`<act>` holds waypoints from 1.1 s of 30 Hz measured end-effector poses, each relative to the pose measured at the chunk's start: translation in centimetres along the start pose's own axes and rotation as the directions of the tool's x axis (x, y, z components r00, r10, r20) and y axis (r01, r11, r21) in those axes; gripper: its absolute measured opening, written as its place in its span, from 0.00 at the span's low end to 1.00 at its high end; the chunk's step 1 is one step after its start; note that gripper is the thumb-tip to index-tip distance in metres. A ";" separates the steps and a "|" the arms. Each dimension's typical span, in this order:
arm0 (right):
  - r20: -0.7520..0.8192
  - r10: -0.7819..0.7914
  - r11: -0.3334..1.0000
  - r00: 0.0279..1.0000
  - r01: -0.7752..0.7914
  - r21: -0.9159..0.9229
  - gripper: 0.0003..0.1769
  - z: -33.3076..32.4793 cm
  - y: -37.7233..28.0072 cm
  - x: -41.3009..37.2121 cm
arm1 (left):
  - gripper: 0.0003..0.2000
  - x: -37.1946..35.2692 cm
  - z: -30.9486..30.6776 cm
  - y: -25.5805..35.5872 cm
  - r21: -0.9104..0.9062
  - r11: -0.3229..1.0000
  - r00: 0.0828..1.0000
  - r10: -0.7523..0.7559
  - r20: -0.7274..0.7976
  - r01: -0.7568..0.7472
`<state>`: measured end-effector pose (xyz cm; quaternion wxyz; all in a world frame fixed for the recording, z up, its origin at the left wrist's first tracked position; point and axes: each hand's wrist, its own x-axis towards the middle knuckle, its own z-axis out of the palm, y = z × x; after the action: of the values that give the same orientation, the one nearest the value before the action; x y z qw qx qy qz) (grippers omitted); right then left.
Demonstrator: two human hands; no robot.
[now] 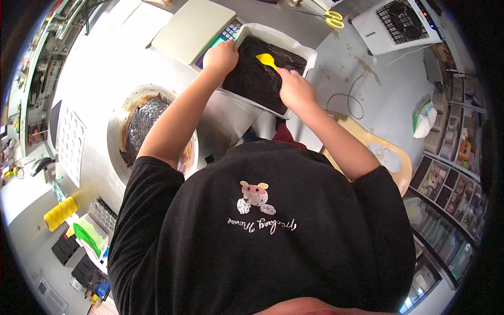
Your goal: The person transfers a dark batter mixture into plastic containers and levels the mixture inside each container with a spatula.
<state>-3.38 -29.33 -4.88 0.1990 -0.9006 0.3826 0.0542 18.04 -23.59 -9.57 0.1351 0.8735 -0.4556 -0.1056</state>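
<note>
Small bakery workroom. Steel worktable [378,89] carries digital scale [194,26]. Lined tray [262,29] of dark batter just right of scale. Batter-smeared mixing bowl [113,136] below-left of scale. Yellow scissors [333,19] further right. Packed stock shelves [457,157] far right of scale.

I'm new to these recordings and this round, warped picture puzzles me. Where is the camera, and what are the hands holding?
No machine here: a person works with bare hands. The one picture comes from a camera worn on their head, looking down past their black shirt; its wide lens bends the edges. The left hand grips the rim of a white tray filled with dark batter. The right hand holds a yellow spatula on that batter. On the table also sit a batter-smeared bowl, a scale, yellow scissors and a wooden board.
</note>
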 end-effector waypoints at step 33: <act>-0.183 -0.130 0.990 0.974 0.136 0.023 0.19 -0.6 0.4 3.3 | 0.12 -0.2 -0.1 0.2 -0.040 0.999 1.000 -0.002 -0.022 0.001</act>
<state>-1.37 -32.00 -5.25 0.1823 -0.9218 0.3388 -0.0481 17.85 -23.53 -9.40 0.1577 0.8720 -0.4513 -0.1051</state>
